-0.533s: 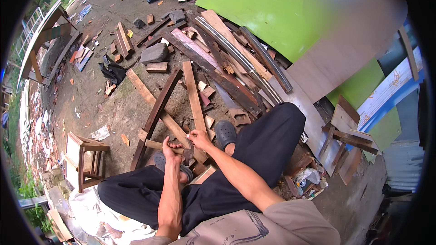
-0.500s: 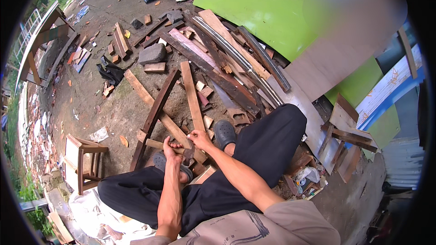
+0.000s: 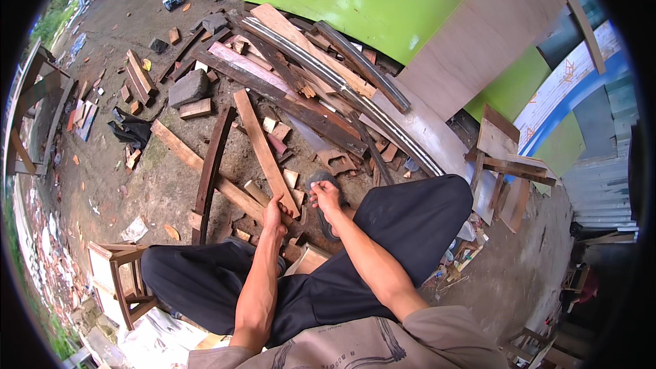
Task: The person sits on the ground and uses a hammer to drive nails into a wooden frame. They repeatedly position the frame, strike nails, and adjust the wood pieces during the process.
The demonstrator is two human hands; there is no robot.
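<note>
My left hand (image 3: 275, 214) is closed round a hammer; its pale wooden handle (image 3: 255, 192) sticks out up and left of my fist, while the head is hidden now. To its right, my right hand (image 3: 326, 197) is held above my grey clog (image 3: 321, 179), thumb and fingertips pinched together. Whatever they hold is too small to make out. Beneath my left hand runs a long light-brown wooden strip (image 3: 181, 147), crossed by a dark wooden bar (image 3: 211, 164). Another light strip (image 3: 260, 142) slants down toward the gap between my hands.
Beyond the strips lie a grey stone block (image 3: 188, 89), small wood offcuts and a pile of long boards (image 3: 301, 106). Green panels (image 3: 348, 7) stand behind it. A small wooden stool (image 3: 119, 273) is by my left knee. Broken wood (image 3: 509, 157) lies at right.
My hands have drawn apart; the right has moved right, away from the left. The hammer handle has swung from pointing left to pointing up and left. The view has shifted.
</note>
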